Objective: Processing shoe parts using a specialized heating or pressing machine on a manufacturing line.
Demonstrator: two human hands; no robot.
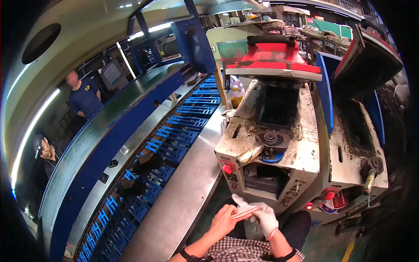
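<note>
In front of my lap, both hands are closed on a flat, pale, sole-shaped piece with a reddish edge [245,213]. My bare left hand [222,221] grips its left end, fingers curled over it. My right hand [265,219], in a white glove, holds the other end. White cloth of the glove [239,201] also shows above the piece. My fingers hide parts of it, so I cannot make out its full shape. Below lies a checked apron [227,249] over my lap.
A worn white press machine [279,161] with a raised red lid [273,59] stands ahead, a second machine [349,166] to its right. A metal ledge [183,187] borders a conveyor with blue racks [168,150] carrying dark pieces. Two people [85,97] are beyond it at left.
</note>
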